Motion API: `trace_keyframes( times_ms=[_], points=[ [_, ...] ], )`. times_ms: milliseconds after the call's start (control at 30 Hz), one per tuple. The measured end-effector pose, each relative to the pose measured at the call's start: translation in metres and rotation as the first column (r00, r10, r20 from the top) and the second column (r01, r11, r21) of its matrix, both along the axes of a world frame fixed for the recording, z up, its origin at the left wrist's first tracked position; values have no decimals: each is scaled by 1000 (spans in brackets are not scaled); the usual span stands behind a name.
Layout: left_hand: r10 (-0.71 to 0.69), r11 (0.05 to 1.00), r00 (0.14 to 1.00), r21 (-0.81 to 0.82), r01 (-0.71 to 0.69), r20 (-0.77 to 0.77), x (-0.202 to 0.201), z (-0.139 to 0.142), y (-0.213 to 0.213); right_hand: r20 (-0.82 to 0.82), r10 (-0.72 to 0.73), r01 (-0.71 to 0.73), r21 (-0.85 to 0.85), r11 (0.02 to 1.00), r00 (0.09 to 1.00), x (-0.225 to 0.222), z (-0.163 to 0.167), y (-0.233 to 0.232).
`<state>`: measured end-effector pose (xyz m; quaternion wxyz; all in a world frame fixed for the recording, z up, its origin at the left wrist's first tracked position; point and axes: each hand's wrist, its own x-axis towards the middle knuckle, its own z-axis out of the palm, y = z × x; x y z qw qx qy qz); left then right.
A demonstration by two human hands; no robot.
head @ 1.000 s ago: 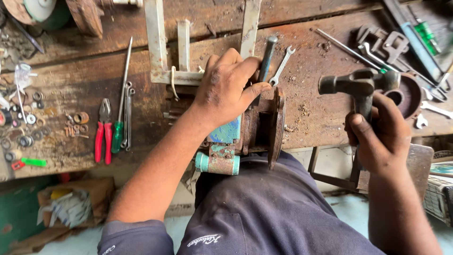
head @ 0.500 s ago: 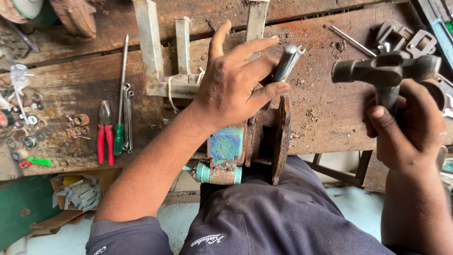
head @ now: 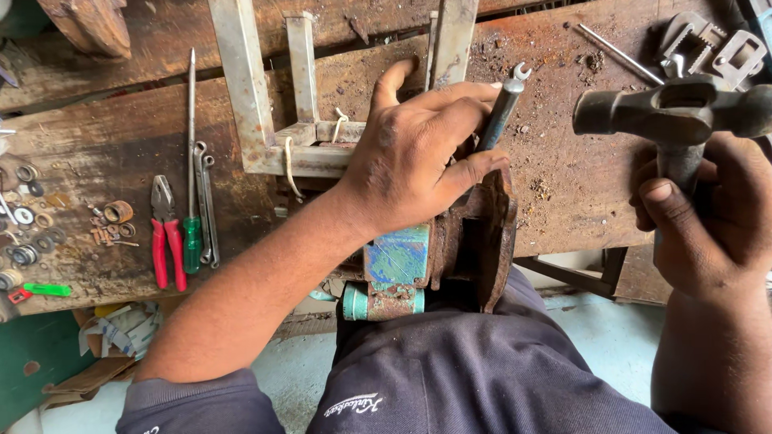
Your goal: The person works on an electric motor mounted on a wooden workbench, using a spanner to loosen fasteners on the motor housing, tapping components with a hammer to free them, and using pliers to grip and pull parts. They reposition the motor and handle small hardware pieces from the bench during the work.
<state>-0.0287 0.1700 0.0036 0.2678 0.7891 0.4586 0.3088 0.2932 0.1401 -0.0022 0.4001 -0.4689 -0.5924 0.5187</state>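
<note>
My left hand (head: pixel 418 153) presses down on a rusty bench vise (head: pixel 450 257) with a blue-green body, clamped at the front edge of a worn wooden workbench (head: pixel 104 145). Its fingers hold a small open-ended spanner (head: pixel 503 104) upright against the vise jaws. My right hand (head: pixel 708 217) grips the handle of a dark steel hammer (head: pixel 675 112), its head raised to the right of the vise. What sits between the jaws is hidden under my left hand.
A welded metal frame (head: pixel 273 104) lies on the bench behind the vise. Red-handled pliers (head: pixel 165 233), a green-handled screwdriver (head: pixel 191 177) and spanners (head: pixel 205 201) lie to the left, with washers (head: pixel 32 217) beyond. Metal clamps (head: pixel 708 44) sit at the top right.
My right hand has lifted the hammer higher and closer to the camera. My left hand stays on the vise with the spanner. The view has closed in on the bench.
</note>
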Motion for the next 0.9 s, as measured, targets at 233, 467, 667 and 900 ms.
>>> trace_keyframes(
  times_ms=[233,467,667,900],
  points=[
    [6,1000,1000,3,-6,10,2,1,0,71,59,-60,10,998,996,2,2,6],
    [12,1000,999,20,-12,42,1,0,0,52,48,-48,-8,999,997,2,2,5],
    [6,1000,1000,29,-6,22,2,-2,1,54,48,-50,21,999,997,1,1,1],
    [13,1000,999,24,-14,42,1,-2,-1,55,31,-32,26,999,998,5,-1,0]
  ],
)
